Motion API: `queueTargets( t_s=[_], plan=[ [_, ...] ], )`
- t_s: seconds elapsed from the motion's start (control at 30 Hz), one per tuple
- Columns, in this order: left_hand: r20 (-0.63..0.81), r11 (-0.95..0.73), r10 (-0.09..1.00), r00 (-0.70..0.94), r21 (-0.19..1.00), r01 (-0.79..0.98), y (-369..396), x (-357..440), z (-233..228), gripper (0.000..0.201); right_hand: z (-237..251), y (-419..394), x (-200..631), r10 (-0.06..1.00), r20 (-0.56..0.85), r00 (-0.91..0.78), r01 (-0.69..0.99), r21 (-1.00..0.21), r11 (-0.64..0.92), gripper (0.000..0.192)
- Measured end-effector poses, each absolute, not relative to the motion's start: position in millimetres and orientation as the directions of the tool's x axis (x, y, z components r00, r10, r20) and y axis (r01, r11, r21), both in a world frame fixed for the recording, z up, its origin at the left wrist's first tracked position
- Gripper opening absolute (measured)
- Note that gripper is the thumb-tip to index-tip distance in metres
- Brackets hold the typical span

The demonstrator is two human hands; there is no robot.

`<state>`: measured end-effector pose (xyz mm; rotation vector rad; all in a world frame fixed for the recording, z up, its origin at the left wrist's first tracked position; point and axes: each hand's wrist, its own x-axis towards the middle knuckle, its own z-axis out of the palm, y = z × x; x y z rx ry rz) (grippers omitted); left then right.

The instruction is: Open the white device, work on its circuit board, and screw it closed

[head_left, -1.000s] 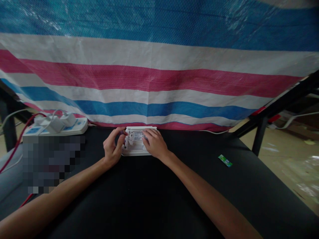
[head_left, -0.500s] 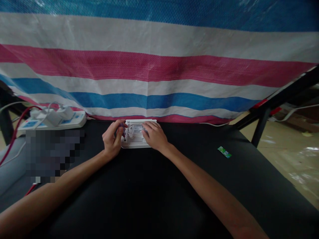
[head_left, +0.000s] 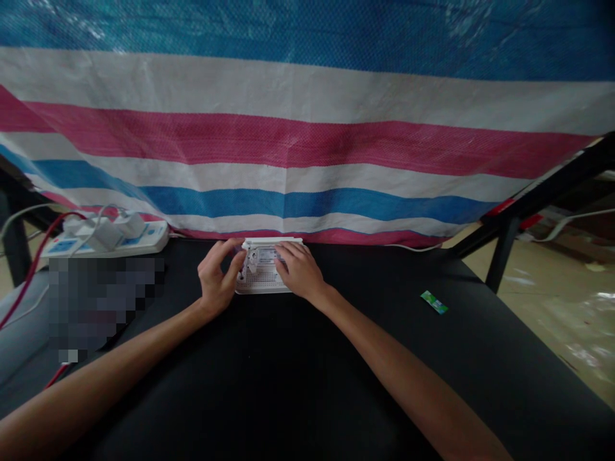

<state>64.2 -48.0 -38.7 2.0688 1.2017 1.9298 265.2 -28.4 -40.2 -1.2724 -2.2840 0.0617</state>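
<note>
White device sits flat at the far edge of the black tabletop, right against the striped tarp. Long axis runs left-right, label side up, vent holes along the near edge. Both hands are on it, one per end, so neither is nearer. Left hand is at the left end, fingers curled, thumb and forefinger pinching something small there; too small and dark to tell what. Right hand lies over the right half, fingers loosely together and pressed down flat, apparently steadying the body. Device lies straight ahead of both wrists, between the palms. Off to the left, well apart: power strip with plugs in and a red cable. Small green packet well off to the right, untouched
</note>
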Motion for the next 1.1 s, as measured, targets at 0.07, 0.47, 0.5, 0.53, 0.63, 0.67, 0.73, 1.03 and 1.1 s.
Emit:
queueTargets(
  t_s=[0.07,0.47,0.5,0.53,0.63,0.67,0.73,1.03,1.1],
  plan=[
    [0.838,-0.695,0.534,-0.11,0.509,0.508,-47,65,-36,0.016,-40,-29,265,0.803,0.42,-0.423,0.78,-0.282,0.559,0.039],
    [0.817,-0.727,0.577,-0.024,0.526,0.441,-46,58,-44,0.024,-37,-30,265,0.814,0.405,-0.416,0.792,-0.279,0.543,0.04],
    [0.808,-0.716,0.589,-0.031,0.539,0.443,-46,57,-45,0.025,-37,-30,265,0.815,0.404,-0.416,0.793,-0.278,0.542,0.04],
    [0.802,-0.704,0.596,-0.042,0.547,0.452,-46,57,-46,0.026,-37,-30,265,0.815,0.404,-0.415,0.794,-0.276,0.542,0.04],
    [0.79,-0.684,0.61,-0.057,0.562,0.465,-46,57,-47,0.025,-37,-29,265,0.811,0.413,-0.415,0.793,-0.273,0.545,0.04],
    [0.789,-0.685,0.612,-0.052,0.562,0.464,-46,58,-46,0.024,-38,-29,265,0.808,0.418,-0.416,0.791,-0.272,0.548,0.04],
    [0.8,-0.691,0.598,-0.054,0.548,0.471,-48,61,-44,0.023,-39,-29,265,0.804,0.424,-0.417,0.788,-0.272,0.552,0.04],
    [0.844,-0.734,0.534,-0.042,0.488,0.473,-55,68,-37,0.022,-39,-29,265,0.81,0.412,-0.418,0.789,-0.277,0.548,0.04],
    [0.811,-0.715,0.583,-0.048,0.541,0.443,-54,65,-38,0.022,-38,-29,265,0.815,0.404,-0.415,0.792,-0.282,0.542,0.04]
  ],
)
